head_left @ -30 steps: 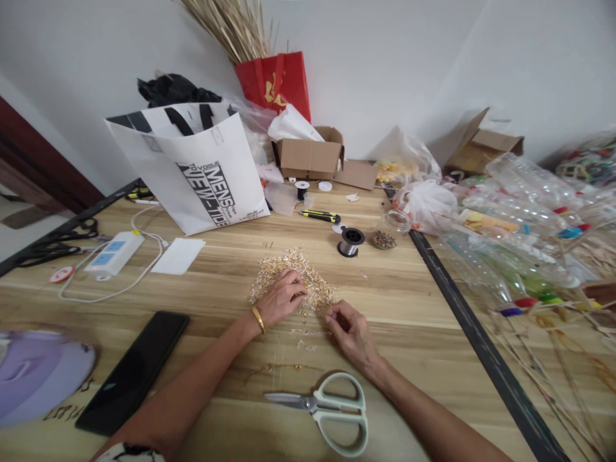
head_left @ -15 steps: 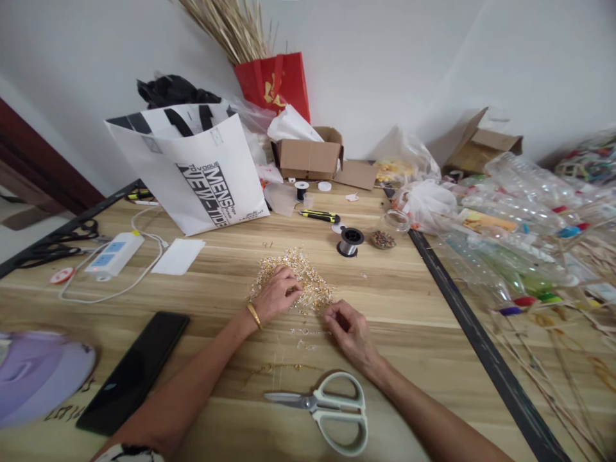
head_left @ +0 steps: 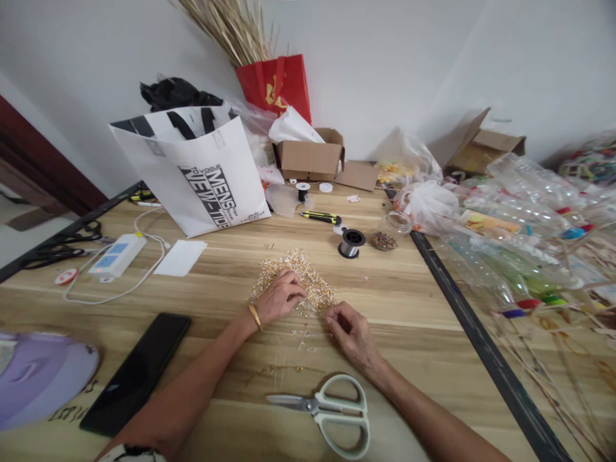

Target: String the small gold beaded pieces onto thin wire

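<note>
A loose heap of gold and clear beads point(head_left: 312, 282) lies mid-table. My left hand point(head_left: 278, 298), with a gold bangle at the wrist, rests over the heap's near left side, thumb and fingers pinched together; what they hold is too small to tell. At the heap's near right edge, my right hand point(head_left: 355, 332) has its fingers curled in a pinch, their contents hidden. A thin beaded strand point(head_left: 308, 333) lies just left of it. Closer to me are a few clear pieces point(head_left: 307, 346), a gold chain point(head_left: 289, 369) and light-handled scissors point(head_left: 315, 405).
Beyond the beads stand a wire spool point(head_left: 351, 242), a jar of mixed beads point(head_left: 385, 240) and a yellow-black utility knife point(head_left: 321, 218). On the left are a phone point(head_left: 137, 369), a power strip point(head_left: 117, 256) and a white bag point(head_left: 192, 173). Plastic bottles point(head_left: 505, 256) crowd the right.
My left hand has shifted very slightly toward the right over the beads. The right hand stays in its pinch by the heap. The whole view has shifted a little.
</note>
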`<state>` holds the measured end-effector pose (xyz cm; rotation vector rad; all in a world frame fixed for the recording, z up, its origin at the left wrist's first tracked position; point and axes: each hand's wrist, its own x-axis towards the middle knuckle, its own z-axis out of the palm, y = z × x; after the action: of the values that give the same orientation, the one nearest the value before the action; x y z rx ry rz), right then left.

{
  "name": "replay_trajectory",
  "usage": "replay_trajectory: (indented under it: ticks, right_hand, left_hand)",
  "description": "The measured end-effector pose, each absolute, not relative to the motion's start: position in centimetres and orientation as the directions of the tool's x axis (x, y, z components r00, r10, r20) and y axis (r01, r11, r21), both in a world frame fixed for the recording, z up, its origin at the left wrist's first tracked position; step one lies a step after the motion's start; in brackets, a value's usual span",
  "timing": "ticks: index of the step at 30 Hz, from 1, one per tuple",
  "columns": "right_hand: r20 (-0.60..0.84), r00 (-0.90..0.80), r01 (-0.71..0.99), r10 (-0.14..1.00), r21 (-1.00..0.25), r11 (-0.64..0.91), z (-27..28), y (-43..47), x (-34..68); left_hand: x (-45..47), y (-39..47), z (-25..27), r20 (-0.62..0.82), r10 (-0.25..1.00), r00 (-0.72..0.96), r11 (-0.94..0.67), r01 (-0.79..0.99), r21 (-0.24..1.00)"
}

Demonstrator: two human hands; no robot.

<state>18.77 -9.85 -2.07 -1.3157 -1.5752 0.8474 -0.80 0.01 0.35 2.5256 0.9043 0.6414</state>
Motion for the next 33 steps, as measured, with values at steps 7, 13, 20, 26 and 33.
replay_trajectory:
  ticks: [7,13,20,26,33]
  right_hand:
    - [0.202,-0.029,0.38,0.979,-0.904,0.198,-2.1,-9.7,18.7]
    - [0.168,-0.031,0.37,0.985,-0.914,0.168,-1.6,-9.8,18.6]
    - [0.164,-0.025,0.355,0.986,-0.921,0.162,-1.6,-9.7,18.6]
    - [0.15,-0.033,0.351,0.988,-0.924,0.152,-1.5,-9.8,18.7]
    - [0.174,-0.031,0.346,0.984,-0.922,0.174,-1.3,-9.8,18.6]
  left_hand:
    - [-0.1,-0.6,0.3,0.331,0.686,0.648,-0.713,0.508,0.483]
    - [0.5,-1.2,0.3,0.324,0.652,0.685,-0.742,0.49,0.457]
    - [-0.3,-0.3,0.1,0.332,0.698,0.634,-0.695,0.49,0.526]
    - [-0.7,0.2,0.4,0.329,0.763,0.557,-0.619,0.479,0.623]
    - [-0.8,-0.1,0.7,0.302,0.792,0.531,-0.564,0.448,0.693]
